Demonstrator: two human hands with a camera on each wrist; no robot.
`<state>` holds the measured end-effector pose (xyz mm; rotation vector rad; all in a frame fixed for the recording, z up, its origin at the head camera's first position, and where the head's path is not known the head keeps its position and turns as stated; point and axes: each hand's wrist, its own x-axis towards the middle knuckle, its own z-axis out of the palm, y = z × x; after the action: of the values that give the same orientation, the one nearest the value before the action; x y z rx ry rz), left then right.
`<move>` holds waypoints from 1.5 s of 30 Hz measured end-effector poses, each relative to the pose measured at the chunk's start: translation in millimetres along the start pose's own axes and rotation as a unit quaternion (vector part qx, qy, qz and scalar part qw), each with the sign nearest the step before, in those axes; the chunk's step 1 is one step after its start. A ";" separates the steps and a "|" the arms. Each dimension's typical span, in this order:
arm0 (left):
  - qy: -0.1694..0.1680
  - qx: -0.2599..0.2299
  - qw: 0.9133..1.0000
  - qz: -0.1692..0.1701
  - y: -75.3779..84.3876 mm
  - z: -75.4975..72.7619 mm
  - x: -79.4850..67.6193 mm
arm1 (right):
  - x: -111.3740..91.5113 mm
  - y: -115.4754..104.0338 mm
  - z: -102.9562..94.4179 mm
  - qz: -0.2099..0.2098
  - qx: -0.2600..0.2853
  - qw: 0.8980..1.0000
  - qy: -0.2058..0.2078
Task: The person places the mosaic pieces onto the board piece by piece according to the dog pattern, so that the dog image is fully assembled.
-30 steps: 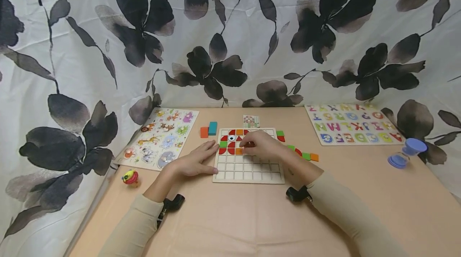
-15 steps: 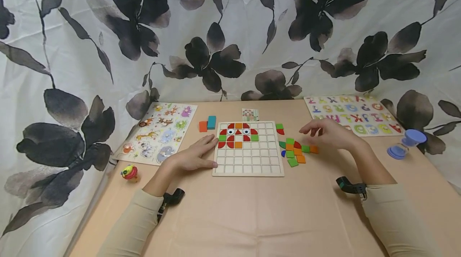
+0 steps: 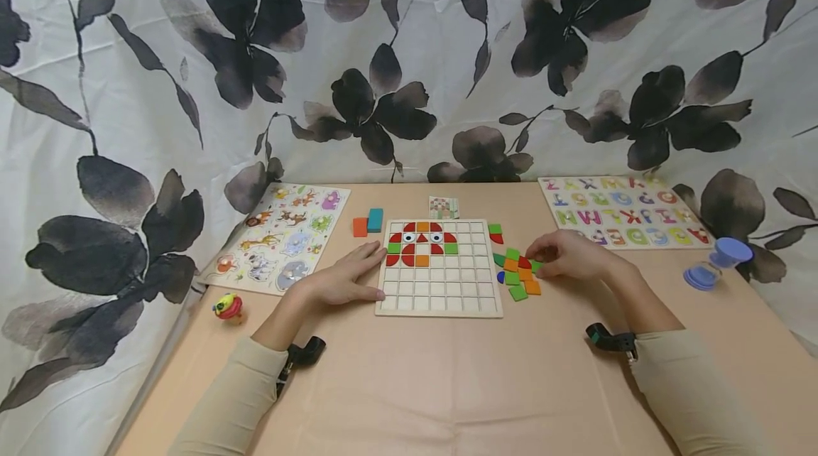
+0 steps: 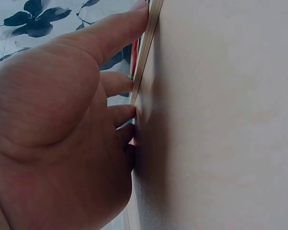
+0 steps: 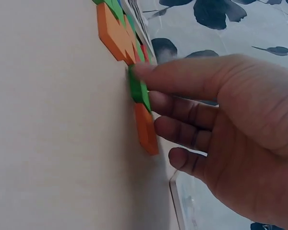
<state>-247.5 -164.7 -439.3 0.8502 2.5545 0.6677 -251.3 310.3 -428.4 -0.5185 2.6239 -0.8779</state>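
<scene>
A pale gridded wooden board (image 3: 441,294) lies mid-table, with red, green, orange and eye-patterned tiles filling part of its upper left. Against its left edge rests my left hand (image 3: 341,277), fingers extended along the side and thumb near the lower corner. Right of the board is a loose cluster of tiles, including an orange tile (image 3: 532,287). My right hand (image 3: 571,257) is low over the cluster's right side. In the right wrist view, its thumb tip overlaps the end of a green tile (image 5: 137,88), beside another orange tile (image 5: 146,129); the index fingertip is hidden.
An animal picture board (image 3: 281,239) lies at left and a letter board (image 3: 626,214) at back right. A small pattern card (image 3: 444,207), orange and blue blocks (image 3: 375,220), a colourful toy (image 3: 228,308) and a blue-ended hourglass-shaped object (image 3: 716,264) stand around.
My right hand has left the board, where an eye tile and green and red tiles now show, and has moved right, then down to the loose tiles. My left hand stays at the board's edge.
</scene>
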 end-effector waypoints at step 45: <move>0.000 0.002 1.000 0.004 1.4 0.8 0.8 | 96.1 -106.7 73.0 -0.156 0.007 0.988 -0.001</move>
<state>-247.1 -162.9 -439.3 0.8619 2.5547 0.6660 -281.0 152.1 -434.9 -0.9441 2.5720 -0.9832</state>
